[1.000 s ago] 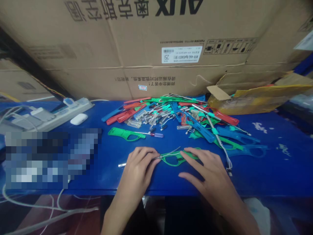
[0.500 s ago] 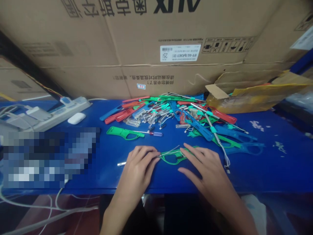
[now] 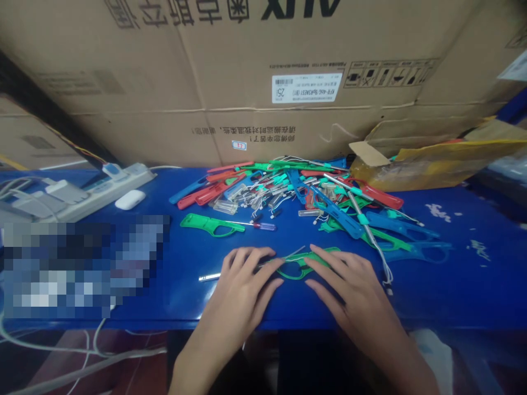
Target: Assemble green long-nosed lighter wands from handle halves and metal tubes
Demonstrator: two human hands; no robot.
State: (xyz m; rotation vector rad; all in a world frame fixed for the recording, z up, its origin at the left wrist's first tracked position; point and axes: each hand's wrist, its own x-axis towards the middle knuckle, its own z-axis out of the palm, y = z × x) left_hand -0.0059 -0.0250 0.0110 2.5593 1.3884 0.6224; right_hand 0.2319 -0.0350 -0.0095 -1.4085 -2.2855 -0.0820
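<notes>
A green plastic handle piece (image 3: 297,265) with a thin metal rod lies flat on the blue table (image 3: 432,285) near its front edge. My left hand (image 3: 244,280) rests on the handle's left end, fingers stretched out over the rod. My right hand (image 3: 349,282) lies on its right end, fingers also spread flat. Both press down on the piece rather than wrap round it. A second green handle (image 3: 211,224) lies alone a little further back, with a small screwdriver (image 3: 263,225) beside it.
A heap of red, blue and green handles with metal rods and wires (image 3: 304,192) fills the table's back middle. Large cardboard boxes (image 3: 263,82) wall the rear. A power strip (image 3: 111,184) and a white earbud case (image 3: 130,199) sit at the left, a yellow bag (image 3: 444,164) at the right.
My left hand has slid slightly to the right along the rod, its fingers now reaching further over the green handle. My right hand has stayed nearly in place.
</notes>
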